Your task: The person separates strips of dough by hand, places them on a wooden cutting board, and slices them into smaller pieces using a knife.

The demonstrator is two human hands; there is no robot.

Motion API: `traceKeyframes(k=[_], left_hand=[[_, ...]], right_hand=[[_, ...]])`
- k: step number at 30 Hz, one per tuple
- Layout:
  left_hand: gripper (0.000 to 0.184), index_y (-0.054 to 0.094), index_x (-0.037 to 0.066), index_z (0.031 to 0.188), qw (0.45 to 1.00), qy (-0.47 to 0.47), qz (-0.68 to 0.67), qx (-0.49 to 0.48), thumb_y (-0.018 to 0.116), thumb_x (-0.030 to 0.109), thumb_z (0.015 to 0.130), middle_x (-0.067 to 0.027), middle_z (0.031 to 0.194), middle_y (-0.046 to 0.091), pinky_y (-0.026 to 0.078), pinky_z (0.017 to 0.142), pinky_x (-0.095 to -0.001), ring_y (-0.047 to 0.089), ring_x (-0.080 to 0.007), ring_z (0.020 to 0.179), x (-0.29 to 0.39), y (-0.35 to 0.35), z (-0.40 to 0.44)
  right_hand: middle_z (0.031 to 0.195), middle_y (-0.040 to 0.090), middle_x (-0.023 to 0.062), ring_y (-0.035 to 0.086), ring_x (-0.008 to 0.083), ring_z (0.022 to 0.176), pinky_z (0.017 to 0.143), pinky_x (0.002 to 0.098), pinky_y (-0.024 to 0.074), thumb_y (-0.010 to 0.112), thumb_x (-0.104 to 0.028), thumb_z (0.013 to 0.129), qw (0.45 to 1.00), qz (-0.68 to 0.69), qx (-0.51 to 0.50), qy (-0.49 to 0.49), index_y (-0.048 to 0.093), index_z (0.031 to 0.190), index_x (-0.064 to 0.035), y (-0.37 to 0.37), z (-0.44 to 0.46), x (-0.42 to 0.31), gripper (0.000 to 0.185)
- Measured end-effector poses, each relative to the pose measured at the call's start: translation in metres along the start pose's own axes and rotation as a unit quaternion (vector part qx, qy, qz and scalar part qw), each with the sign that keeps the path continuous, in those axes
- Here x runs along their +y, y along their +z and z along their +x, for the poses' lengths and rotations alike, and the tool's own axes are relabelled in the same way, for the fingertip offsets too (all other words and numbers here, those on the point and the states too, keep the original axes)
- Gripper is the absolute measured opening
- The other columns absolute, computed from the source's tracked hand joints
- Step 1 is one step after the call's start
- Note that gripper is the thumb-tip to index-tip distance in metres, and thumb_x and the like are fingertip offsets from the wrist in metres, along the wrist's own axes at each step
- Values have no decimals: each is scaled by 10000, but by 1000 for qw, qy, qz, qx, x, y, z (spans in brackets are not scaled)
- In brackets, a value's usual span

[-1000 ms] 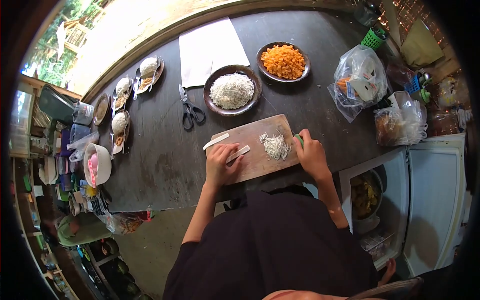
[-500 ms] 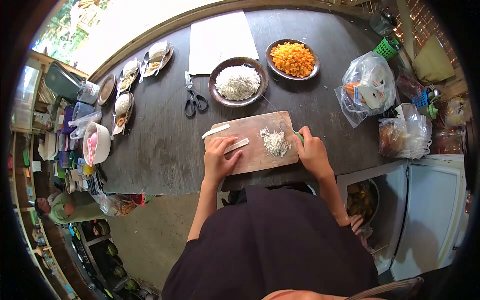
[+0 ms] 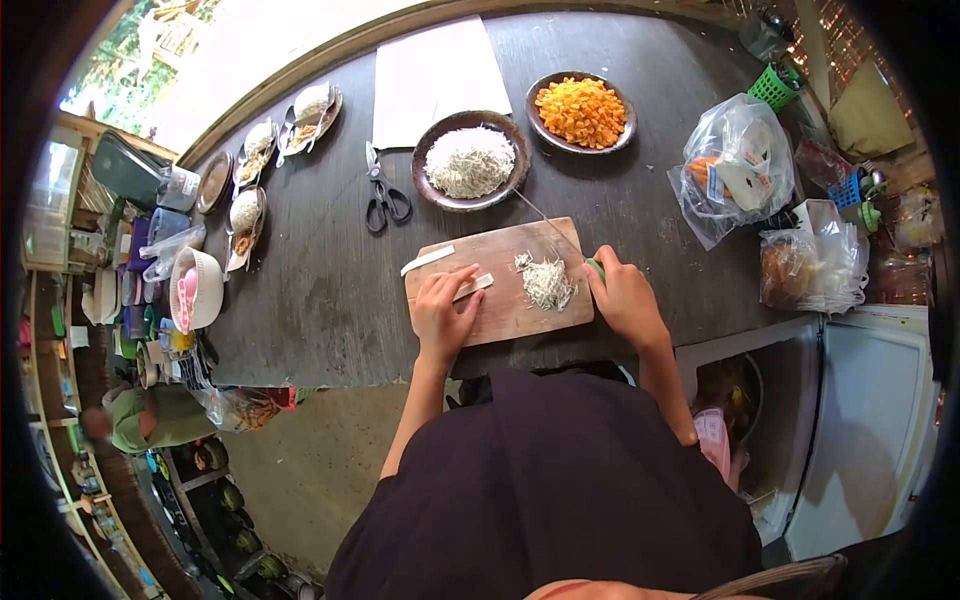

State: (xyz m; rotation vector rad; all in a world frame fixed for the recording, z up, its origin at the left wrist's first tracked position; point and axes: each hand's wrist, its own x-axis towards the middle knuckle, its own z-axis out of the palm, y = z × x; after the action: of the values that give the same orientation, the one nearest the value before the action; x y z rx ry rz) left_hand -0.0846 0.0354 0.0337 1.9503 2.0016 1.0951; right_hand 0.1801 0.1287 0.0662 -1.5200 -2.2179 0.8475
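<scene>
My left hand (image 3: 444,310) is closed over a pale, flat strip (image 3: 478,286) on the wooden cutting board (image 3: 500,322), fingertips and thumb pressing it down. A second white strip (image 3: 428,260) lies behind that hand, near the board's left edge. In my right hand (image 3: 626,294) is the green handle of a knife (image 3: 548,218); its thin blade points away to the upper left, over the board's far edge and apart from the strip. A heap of fine white shreds (image 3: 547,286) sits on the board between my hands.
Beyond the board stand a bowl (image 3: 428,194) of white shreds and a bowl (image 3: 626,140) of orange pieces. Scissors (image 3: 386,205), a white sheet (image 3: 440,80) and plated food (image 3: 246,212) lie leftward. Plastic bags (image 3: 735,170) occupy the right; another person (image 3: 165,418) is at far left.
My left thumb and fingers have crept forward along the strip, so less of it shows. The knife stays off the strip. Something pink has appeared beside a person's hand at lower right.
</scene>
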Motion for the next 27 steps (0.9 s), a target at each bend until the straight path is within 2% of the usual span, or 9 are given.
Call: traceKeyframes(k=[6,8,12,14,15,18,22,27], left_hand=[[375,720,97,1155,1000,-4,-1,22,779,73,786,-35,938,728,511,843,-358,655,-227,920,-2,8,-1],[376,712,107,1158,1000,-6,-3,27,774,94,788,-22,929,719,500,852,-365,644,-228,923,-4,9,-2],[353,729,82,1141,999,10,6,32,781,61,793,-42,950,741,524,832,-350,667,-228,918,-3,6,-1],[351,729,83,1140,1000,11,5,27,781,62,793,-41,953,743,522,838,-349,667,-226,924,-5,6,-3],[381,715,96,1167,999,21,6,32,776,75,791,-31,962,738,511,851,-356,658,-230,935,-8,8,-4],[464,677,118,1241,999,33,-4,33,774,90,789,-14,970,734,500,866,-364,649,-225,946,-13,10,-6],[612,596,138,1370,999,15,-35,27,785,100,790,16,966,735,506,862,-355,656,-196,938,-14,8,-5],[670,558,135,1403,998,35,-45,15,799,85,780,10,942,743,528,814,-345,671,-195,876,-18,4,0]], right_hand=[[813,690,243,687,437,797,684,527,513,536,-295,1024,999,-15,27,-13,545,1019,-33,2,-1,-1,262],[803,687,236,689,426,773,668,519,515,541,-297,1022,992,-9,99,-74,547,1010,-36,11,1,2,261],[754,678,219,683,422,719,637,522,511,537,-299,1022,993,-6,91,-79,540,1018,-47,19,-14,-20,252],[706,668,203,674,424,673,607,524,505,529,-307,1023,998,2,8,-67,527,1034,-61,35,-25,-28,247],[684,670,187,670,420,639,581,525,503,525,-317,1022,997,-6,-22,-75,514,1044,-61,42,-29,-31,258],[687,673,192,675,408,635,575,523,508,522,-319,1024,997,-48,-25,-57,512,1041,-50,66,-39,-42,270],[659,666,182,676,391,603,540,491,514,507,-309,1030,997,-69,18,-38,514,1036,-45,75,-45,-51,265],[625,656,163,674,363,568,509,473,509,511,-309,1029,991,-128,17,-27,511,1033,-42,85,-52,-59,267]])
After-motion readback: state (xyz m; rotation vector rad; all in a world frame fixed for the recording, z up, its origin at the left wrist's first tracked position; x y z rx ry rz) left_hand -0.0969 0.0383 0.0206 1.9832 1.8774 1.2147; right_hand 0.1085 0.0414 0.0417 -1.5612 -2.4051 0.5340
